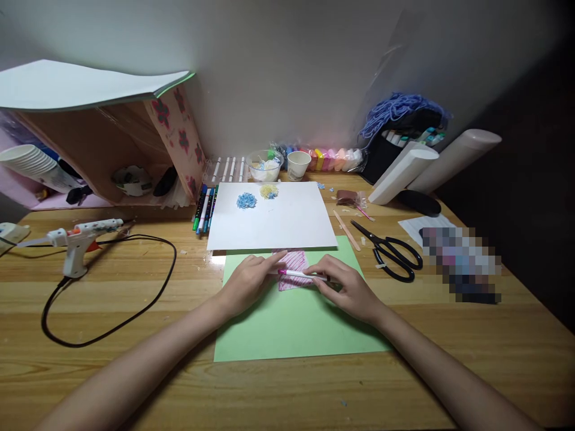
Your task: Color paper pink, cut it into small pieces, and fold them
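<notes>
A white marker with a pink band [294, 273] lies level between my two hands, across a small piece of paper covered in pink strokes [291, 282]. My right hand [345, 286] is closed on the marker's right part, pinching it between thumb and fingers. At the other end, my left hand [251, 280] grips the marker's left tip, its index finger stretched over the pink-streaked paper; its lower fingers are partly hidden. Beneath both hands is a light green sheet [291, 335]. Just beyond is a white sheet [287, 230] carrying a blue crumbly clump [246, 200] and a yellow one [269, 191].
Black scissors [395, 257] and a wooden stick [347, 230] lie at right. On the left rests a glue gun [78, 245] with a looping black cord [173, 269]. Several markers [204, 209], a clear bowl [265, 170] and a paper cup [298, 164] stand behind the white sheet.
</notes>
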Available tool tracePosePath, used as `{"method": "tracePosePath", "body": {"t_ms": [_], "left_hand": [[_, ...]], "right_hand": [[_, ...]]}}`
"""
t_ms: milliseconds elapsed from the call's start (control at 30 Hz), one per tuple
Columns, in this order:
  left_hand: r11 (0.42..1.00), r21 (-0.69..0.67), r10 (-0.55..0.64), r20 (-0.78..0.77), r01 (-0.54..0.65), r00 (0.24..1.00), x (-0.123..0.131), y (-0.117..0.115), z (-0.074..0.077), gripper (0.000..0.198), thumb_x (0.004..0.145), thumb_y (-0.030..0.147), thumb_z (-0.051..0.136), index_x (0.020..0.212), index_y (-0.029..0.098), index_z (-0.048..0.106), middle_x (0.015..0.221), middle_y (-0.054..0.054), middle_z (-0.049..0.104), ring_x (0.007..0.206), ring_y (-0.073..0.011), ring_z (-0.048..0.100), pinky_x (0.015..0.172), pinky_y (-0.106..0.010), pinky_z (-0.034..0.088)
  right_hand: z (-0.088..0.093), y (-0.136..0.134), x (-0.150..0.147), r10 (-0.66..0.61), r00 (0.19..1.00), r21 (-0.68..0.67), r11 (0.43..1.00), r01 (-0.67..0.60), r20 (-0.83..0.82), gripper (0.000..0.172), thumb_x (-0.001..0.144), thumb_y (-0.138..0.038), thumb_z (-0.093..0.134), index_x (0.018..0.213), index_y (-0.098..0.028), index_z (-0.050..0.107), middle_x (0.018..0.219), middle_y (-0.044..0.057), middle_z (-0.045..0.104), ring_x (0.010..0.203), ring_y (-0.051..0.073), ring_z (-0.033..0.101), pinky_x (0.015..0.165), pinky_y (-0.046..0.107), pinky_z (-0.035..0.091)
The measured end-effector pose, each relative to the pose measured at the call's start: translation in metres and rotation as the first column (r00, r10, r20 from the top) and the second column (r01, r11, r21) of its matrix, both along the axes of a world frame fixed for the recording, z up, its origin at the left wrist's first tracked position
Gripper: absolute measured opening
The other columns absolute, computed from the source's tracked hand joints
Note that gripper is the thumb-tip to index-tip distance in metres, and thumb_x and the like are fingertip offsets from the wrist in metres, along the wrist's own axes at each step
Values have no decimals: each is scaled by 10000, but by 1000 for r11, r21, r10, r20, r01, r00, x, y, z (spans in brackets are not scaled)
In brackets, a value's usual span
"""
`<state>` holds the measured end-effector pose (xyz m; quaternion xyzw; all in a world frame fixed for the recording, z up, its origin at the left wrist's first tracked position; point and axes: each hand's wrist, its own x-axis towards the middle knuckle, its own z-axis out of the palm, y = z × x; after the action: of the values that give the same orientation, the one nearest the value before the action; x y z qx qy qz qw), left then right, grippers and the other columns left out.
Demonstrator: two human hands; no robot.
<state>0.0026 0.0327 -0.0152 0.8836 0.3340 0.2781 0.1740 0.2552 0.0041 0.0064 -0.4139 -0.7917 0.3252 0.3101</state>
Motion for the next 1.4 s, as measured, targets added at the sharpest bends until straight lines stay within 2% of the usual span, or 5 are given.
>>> {"method": "tracePosePath", "body": {"t_ms": [500,700,867,1200,1400], "left_hand": [[800,-576,-236,-43,169,971,10,-22,81,326,917,109,382,1214,221,314,777,5,669,699,-130,591,659,-229,446],[930,-369,8,24,1,1000,34,0,71,350,944,312,457,1250,217,317,940,-51,637,787,-159,602,706,-292,468],[996,-86,-22,-332,-7,943,54,2,59,198,847,347,581,914,175,510,976,-97,579,855,-232,547,681,-346,456],[997,57,-23,-405,50,914,68,-1,38,186,888,218,450,735,171,546,759,-72,578,691,-199,523,577,-317,360],[997,-63,-60,-356,40,932,72,3,43,151,849,191,485,714,170,551,724,-43,577,668,-170,522,560,-288,342]], "right_hand": [[17,-15,13,264,957,149,958,-245,-118,201,941,-182,456,1105,-165,571,829,73,603,766,163,549,668,269,474],[24,3,35,-28,990,176,983,53,-141,181,928,-201,492,1064,-216,611,880,54,621,799,166,574,695,277,462],[18,27,66,-600,800,193,784,590,-11,205,917,-232,462,994,-223,653,886,54,575,813,204,565,712,324,440],[-1,31,61,-613,734,322,786,528,292,164,850,-203,524,908,-206,677,984,128,568,956,306,503,824,462,423],[11,16,39,-300,946,-57,949,309,122,177,899,-206,465,878,-200,641,922,56,609,829,190,576,752,338,451]]}}
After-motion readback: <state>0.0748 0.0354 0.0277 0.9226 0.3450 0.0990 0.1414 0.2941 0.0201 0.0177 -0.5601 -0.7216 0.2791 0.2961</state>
